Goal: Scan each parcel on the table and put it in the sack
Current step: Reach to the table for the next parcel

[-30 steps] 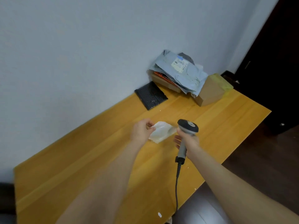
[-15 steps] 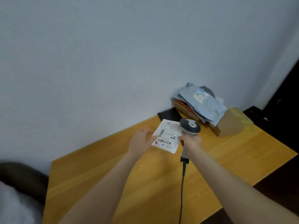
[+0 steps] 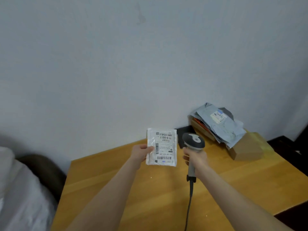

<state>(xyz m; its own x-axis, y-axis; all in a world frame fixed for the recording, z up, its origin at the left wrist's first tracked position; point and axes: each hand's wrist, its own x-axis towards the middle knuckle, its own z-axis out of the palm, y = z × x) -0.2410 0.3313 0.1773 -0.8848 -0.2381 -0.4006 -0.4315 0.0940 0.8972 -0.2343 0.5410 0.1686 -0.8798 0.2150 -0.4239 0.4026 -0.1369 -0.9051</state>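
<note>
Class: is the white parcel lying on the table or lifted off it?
Lifted: the left hand pinches the parcel by its edge, upright, label facing the camera.

From my station I record two limbs in view. The left hand (image 3: pixel 140 153) is bare, and the left forearm (image 3: pixel 106 197) behind it is bare from wrist to the frame's lower edge. The right hand (image 3: pixel 196 158) is likewise bare, with the right forearm (image 3: pixel 233 197) uncovered along its whole visible length. Fingernails are too small to assess.
</note>
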